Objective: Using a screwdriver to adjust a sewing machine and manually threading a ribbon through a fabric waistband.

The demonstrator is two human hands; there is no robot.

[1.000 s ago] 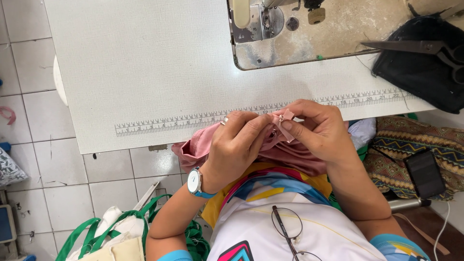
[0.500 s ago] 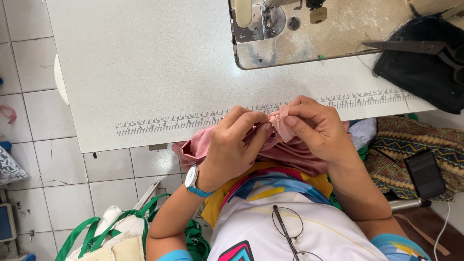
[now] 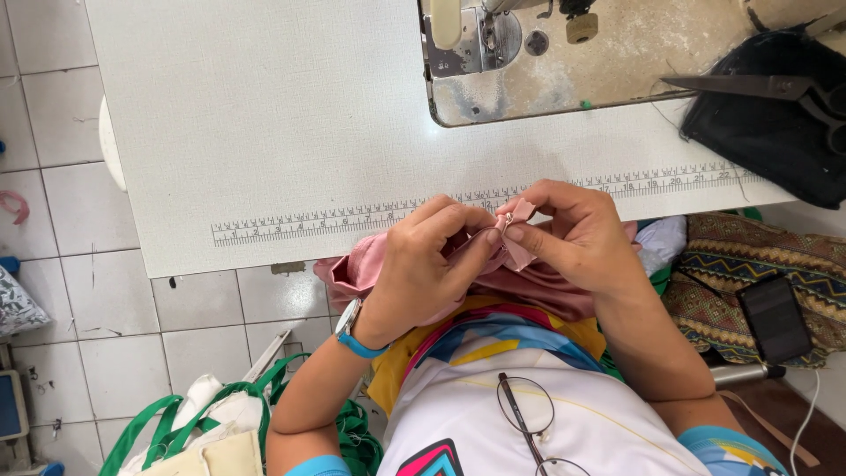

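Note:
A bundle of pink cloth (image 3: pixel 370 264) lies in my lap at the near edge of the white sewing table (image 3: pixel 264 115). My left hand (image 3: pixel 423 264), with a blue watch on the wrist, pinches a fold of the cloth. My right hand (image 3: pixel 573 234) grips a small raised tip of the same pink cloth between thumb and fingers. Both hands meet just below the ruler strip (image 3: pixel 352 219) printed along the table's front edge.
A sewing machine (image 3: pixel 493 44) stands on its metal plate at the back. Scissors (image 3: pixel 758 85) rest on black cloth (image 3: pixel 775 132) at the right. A phone (image 3: pixel 774 317) lies on patterned fabric. A bag with green straps (image 3: pixel 203 423) sits on the tiled floor. Glasses (image 3: pixel 529 414) hang on my shirt.
Both hands have stayed in place over the pink cloth; the fingers have shifted slightly, with the pinched tip of cloth now standing a little higher between them.

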